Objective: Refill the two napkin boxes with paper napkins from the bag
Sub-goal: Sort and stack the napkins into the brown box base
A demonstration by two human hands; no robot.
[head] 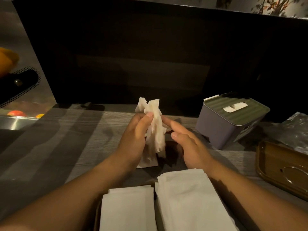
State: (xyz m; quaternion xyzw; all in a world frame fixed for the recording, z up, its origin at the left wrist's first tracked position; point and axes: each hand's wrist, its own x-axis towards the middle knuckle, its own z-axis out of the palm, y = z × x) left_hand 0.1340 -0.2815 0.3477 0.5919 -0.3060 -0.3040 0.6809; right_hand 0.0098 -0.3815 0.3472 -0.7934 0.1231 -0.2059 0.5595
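At frame centre the left hand point(133, 137) has its grip clamped on a rumpled wad of napkins point(154, 124) above the worktop point(66, 139); light, limp, tearable, best pinched mid-stack. The right hand point(186, 144) hovers beside, fingers apart, holding nothing

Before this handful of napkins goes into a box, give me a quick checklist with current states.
1. Left hand grip on the napkin bundle: ok, fingers curled round it.
2. Bundle tidy: not ok, crumpled and fanned.
3. Right hand free: ok, open beside the bundle.
4. Grey napkin box ready: not ok, lid on, napkin showing in its slot.
5. Brown lid off its box: cannot tell.
6. Flat napkin stacks within reach: ok.
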